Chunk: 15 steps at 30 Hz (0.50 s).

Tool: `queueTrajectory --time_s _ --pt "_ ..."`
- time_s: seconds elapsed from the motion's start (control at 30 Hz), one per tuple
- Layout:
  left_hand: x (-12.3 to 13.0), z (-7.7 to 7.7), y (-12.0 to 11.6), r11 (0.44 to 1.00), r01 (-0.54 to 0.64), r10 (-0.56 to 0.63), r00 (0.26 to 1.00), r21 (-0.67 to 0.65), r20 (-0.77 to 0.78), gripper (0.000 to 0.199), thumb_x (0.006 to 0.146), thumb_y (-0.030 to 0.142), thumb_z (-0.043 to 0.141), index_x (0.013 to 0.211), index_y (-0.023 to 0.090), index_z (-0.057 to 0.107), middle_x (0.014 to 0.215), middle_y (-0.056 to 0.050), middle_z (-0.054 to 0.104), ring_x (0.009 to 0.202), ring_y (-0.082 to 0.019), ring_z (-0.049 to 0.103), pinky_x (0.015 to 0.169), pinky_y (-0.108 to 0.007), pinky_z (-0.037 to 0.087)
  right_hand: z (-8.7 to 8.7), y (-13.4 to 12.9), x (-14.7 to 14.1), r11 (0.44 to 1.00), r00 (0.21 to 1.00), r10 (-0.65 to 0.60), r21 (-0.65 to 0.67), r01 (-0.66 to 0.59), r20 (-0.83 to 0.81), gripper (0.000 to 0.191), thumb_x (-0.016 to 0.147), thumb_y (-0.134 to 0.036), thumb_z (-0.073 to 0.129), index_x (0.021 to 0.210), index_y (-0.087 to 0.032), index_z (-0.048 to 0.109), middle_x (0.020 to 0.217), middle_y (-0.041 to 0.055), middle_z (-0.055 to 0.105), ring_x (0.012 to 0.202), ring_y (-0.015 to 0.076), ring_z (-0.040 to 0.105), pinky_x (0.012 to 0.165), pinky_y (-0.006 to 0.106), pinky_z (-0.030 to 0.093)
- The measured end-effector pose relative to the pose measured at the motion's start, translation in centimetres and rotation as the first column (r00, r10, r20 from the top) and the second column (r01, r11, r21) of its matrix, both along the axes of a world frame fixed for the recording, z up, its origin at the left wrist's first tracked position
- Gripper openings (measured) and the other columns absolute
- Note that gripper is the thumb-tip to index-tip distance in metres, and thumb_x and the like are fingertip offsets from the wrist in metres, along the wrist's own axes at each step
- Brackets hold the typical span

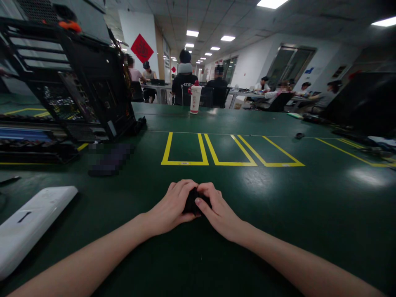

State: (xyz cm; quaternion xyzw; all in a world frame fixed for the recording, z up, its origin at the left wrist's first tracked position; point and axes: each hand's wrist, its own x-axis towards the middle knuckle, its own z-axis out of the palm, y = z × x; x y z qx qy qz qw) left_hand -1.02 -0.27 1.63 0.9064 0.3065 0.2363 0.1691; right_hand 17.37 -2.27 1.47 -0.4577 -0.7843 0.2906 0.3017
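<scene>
A small black object (191,203), its kind not clear, is between my hands low over the green table (198,255). My left hand (171,208) wraps its fingers round the left side of it. From the right, my right hand (219,212) closes on the same object, with the thumb across its near face. The fingertips of both hands almost meet at the top. Much of the object is hidden by the fingers.
Yellow tape frames (185,163) mark the table ahead. A black computer case (102,90) stands at the left, near a blurred dark item (111,160) and a white device (34,222). A white cup (194,99) stands at the far edge. People sit beyond.
</scene>
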Motion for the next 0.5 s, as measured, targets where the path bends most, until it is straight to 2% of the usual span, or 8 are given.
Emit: queueTrajectory --time_s 0.1,0.23,0.4,0.5 --pt "-0.06 0.03 -0.03 1.0 -0.006 0.006 1.0 -0.014 0.001 0.06 0.077 0.019 0.067 0.124 0.021 0.03 0.123 -0.01 0.045 0.11 -0.027 0.046 0.088 -0.042 0.041 0.0 -0.09 0.21 0.995 0.999 -0.002 -0.101 -0.003 -0.053 0.019 0.089 -0.03 0.045 0.106 -0.024 0.041 0.104 0.0046 0.051 0.096 0.0208 0.05 0.083 0.04 0.042" --pt "-0.03 0.16 -0.08 0.999 -0.013 0.014 1.0 -0.035 0.017 0.062 0.076 0.018 0.067 0.124 0.025 0.029 0.122 -0.009 0.045 0.108 -0.028 0.047 0.086 -0.043 0.042 0.15 0.0 0.38 0.981 0.994 0.015 -0.193 -0.036 -0.109 0.025 0.088 -0.031 0.047 0.111 -0.023 0.044 0.109 0.0056 0.05 0.103 0.0218 0.049 0.089 0.041 0.041" --pt "0.01 0.26 -0.17 0.999 -0.01 0.01 1.0 -0.053 -0.004 0.061 0.078 0.018 0.065 0.125 0.026 0.026 0.123 -0.01 0.043 0.108 -0.028 0.046 0.087 -0.044 0.04 0.59 0.1 0.69 0.98 0.989 0.054 -0.184 -0.08 -0.139 0.019 0.083 -0.03 0.055 0.1 -0.022 0.049 0.101 0.0039 0.053 0.099 0.0222 0.05 0.086 0.04 0.042" --pt "-0.01 0.31 -0.21 0.999 -0.007 0.007 1.0 -0.045 -0.002 0.061 0.078 0.017 0.065 0.125 0.026 0.026 0.123 -0.01 0.042 0.109 -0.028 0.046 0.088 -0.044 0.04 0.79 0.06 0.73 0.983 0.991 0.066 -0.16 -0.085 -0.12 0.021 0.083 -0.031 0.057 0.1 -0.022 0.049 0.1 0.003 0.053 0.097 0.0216 0.05 0.085 0.039 0.043"
